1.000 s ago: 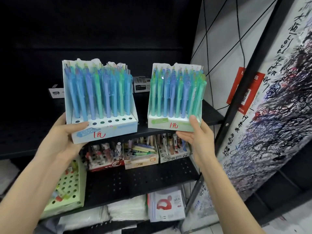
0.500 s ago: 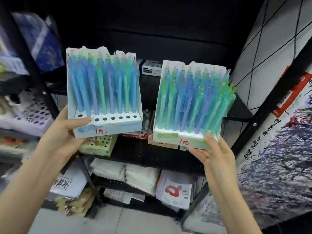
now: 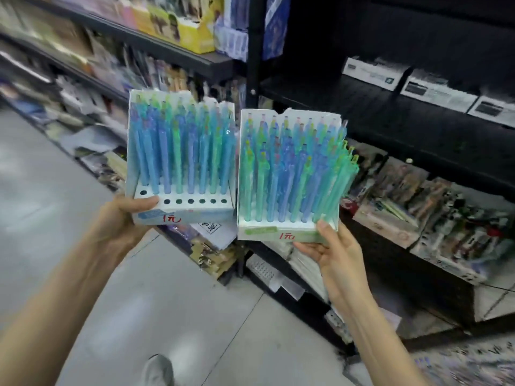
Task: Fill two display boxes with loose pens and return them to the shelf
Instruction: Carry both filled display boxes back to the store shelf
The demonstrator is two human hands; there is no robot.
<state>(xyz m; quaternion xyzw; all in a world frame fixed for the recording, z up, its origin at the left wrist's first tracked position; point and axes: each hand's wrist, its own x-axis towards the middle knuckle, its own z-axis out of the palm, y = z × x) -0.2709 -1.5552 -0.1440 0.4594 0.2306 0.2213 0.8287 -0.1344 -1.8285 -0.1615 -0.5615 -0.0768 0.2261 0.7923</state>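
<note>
A person is standing in a stationery aisle, holding two pen displays side by side in front of a black metal shelf (image 3: 390, 115). The left hand (image 3: 122, 221) is gripping a white-and-pale-blue cardboard display box (image 3: 184, 217) at its front left corner. The thumb is lying across the perforated top and the fingers are tucked underneath, so the box is sitting level and its translucent blue and green plastic pens (image 3: 178, 151) are standing upright. A front row of round holes (image 3: 195, 201) is showing bare (apparently room for more pens).

The right hand (image 3: 331, 246) is pinching a white-and-green cardboard display box (image 3: 267, 232) at its front right corner, with the thumb pressing on the top ledge and the fingers cradling the base. This box is tipping slightly to the right, and its tightly packed blue-green pens (image 3: 289, 174) are fanning out past the right wall.

The two boxes are hanging just beside each other in the air, neither resting on the shelf; whether their inner walls are touching cannot be told. Supporting each box from beneath is likely stopping the loose pens from sliding out while they are being carried. Judging by the open holes, the left box is looking unfinished, so its return to the shelf is probably not due yet.

White printed cartons (image 3: 437, 93) are lying towards the shelf's right end, and a grey floor (image 3: 55, 218) is stretching away on the left. Much of the background is blurred.
</note>
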